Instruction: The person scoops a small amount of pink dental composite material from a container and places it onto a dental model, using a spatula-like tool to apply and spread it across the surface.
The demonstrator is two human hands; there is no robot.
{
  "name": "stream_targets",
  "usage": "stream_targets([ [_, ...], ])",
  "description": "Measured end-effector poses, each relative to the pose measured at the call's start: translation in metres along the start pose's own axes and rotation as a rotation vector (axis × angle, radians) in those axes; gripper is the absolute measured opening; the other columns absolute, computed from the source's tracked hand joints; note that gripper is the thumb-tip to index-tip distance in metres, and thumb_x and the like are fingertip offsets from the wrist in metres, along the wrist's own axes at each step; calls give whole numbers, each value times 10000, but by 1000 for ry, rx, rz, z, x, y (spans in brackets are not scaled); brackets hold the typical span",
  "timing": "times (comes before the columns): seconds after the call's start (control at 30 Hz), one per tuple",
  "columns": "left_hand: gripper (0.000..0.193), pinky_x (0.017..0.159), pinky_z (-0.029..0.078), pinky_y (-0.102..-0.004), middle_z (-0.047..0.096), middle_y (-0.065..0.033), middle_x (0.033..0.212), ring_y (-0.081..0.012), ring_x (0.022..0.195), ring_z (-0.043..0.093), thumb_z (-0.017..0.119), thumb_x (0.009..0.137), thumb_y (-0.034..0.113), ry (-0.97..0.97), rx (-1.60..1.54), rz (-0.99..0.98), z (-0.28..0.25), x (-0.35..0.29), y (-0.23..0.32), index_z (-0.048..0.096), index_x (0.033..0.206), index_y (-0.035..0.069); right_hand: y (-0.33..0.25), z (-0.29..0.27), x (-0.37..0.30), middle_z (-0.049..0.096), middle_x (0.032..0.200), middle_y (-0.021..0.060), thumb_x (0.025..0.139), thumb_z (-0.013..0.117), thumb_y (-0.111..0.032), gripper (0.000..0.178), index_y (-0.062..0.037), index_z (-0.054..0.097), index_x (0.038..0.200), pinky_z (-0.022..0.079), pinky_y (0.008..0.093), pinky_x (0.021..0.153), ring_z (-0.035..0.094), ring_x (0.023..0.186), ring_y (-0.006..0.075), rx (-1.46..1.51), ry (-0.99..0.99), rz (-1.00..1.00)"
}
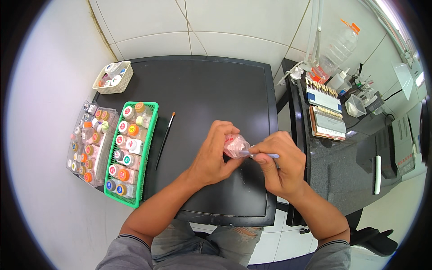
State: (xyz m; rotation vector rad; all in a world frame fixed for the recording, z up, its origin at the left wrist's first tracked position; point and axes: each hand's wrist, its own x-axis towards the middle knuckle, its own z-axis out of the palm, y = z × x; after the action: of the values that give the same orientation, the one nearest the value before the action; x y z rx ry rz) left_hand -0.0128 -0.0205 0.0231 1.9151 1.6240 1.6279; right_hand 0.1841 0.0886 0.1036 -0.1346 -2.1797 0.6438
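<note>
My left hand (210, 156) is closed around a small clear bottle (234, 143) with pinkish contents, held tilted above the black table (211, 99). Its mouth faces my right hand (284, 163), whose fingers pinch a thin pale-blue stick-like tool (272, 155). The tool's far end reaches the bottle's opening; whether it touches the contents is hard to tell. White specks lie on the table below the hands. To the left, a slim black-handled brush (164, 139) with an orange-brown tip rests on the tabletop, apart from both hands.
Left of the brush stand a green basket (143, 155) of capped bottles, a clear organizer (72, 153) with more bottles, and a cream basket (128, 81). On the right-hand dark counter (335, 180) are tooth shade guides (330, 119), a large plastic bottle (337, 47) and a white bar-shaped object (378, 175).
</note>
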Motion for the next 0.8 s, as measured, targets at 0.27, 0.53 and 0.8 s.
stream_targets([
  [0.27, 689, 1051, 544, -432, 543, -202, 1416, -323, 1230, 615, 903, 918, 2, -15, -50, -1, 3, 2, -2, 559, 1514, 30, 1, -2, 4, 739, 903, 63, 999, 873, -155, 143, -50, 808, 1070, 487, 428, 798, 666, 818, 293, -32, -4, -104],
  [0.53, 641, 1011, 591, -405, 595, -198, 1416, -285, 1177, 677, 911, 924, -20, 34, -53, 2, 7, -2, -12, 527, 1434, 47, 0, -3, 6, 734, 900, 42, 990, 869, -120, 122, -52, 805, 1069, 485, 427, 805, 664, 816, 289, -149, -33, -133],
  [0.8, 603, 956, 627, -450, 693, -226, 1335, -371, 1135, 773, 897, 941, -6, -11, -160, -233, 7, -7, -8, 520, 1410, 22, 0, -2, 5, 730, 900, 38, 1001, 861, -123, 101, -58, 804, 1053, 486, 428, 808, 660, 808, 283, -134, -23, -116],
])
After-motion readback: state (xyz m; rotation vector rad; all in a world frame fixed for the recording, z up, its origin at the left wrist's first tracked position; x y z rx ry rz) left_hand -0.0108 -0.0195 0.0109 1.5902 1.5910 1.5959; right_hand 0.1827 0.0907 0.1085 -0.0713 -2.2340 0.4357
